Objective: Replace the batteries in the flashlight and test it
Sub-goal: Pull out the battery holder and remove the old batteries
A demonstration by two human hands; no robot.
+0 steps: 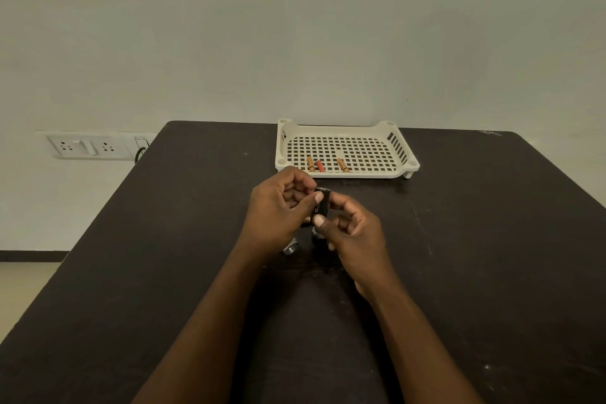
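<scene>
Wall: plain, pale grey-green, unmarked apart from a small dark speck right of centre; light on it is dim and even. Table: dark brown, matte top, rounded far-left corner, far edge set against the wall; a few pale scuffs and specks show on its right side. Socket panel: white, on the wall left of the table, two sockets with a switch between them, a dark cable plugged in at its right end. Dark skirting strip along the wall's foot at lower left, with pale floor below it
</scene>
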